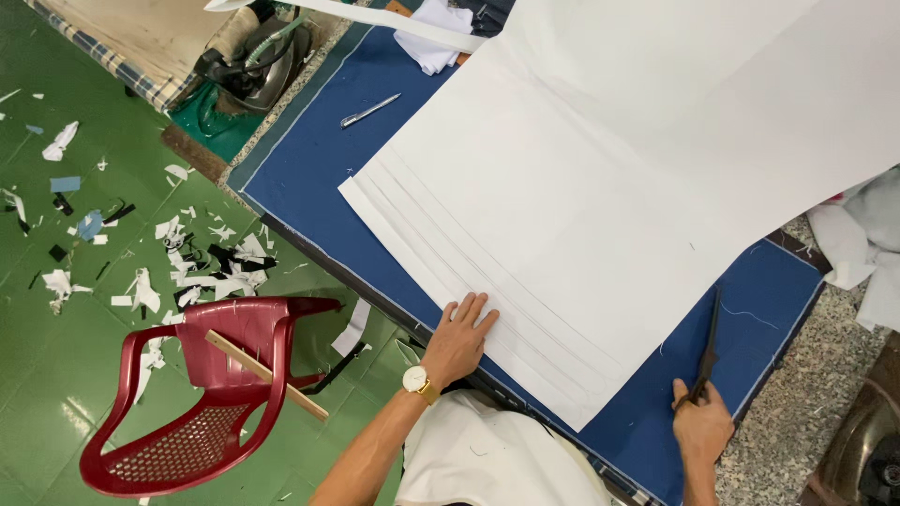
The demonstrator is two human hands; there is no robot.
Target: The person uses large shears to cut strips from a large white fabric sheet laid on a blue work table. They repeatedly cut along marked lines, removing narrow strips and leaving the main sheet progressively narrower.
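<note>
Head view looks down on a stack of large white sheets (600,187) spread across the blue tabletop (309,159), their lower edges fanned in steps. They look thin, light and limp, likely to slide on one another, so pressing flat near the edge suits them better than pinching. The left hand (459,337) lies open, fingers spread, flat on the stack's near corner. The right hand (701,426) is closed around the handles of dark scissors (708,351), blades at the sheets' right edge. No packages, labels or signs show; a silver pen (370,110) lies near the tabletop's far edge.
</note>
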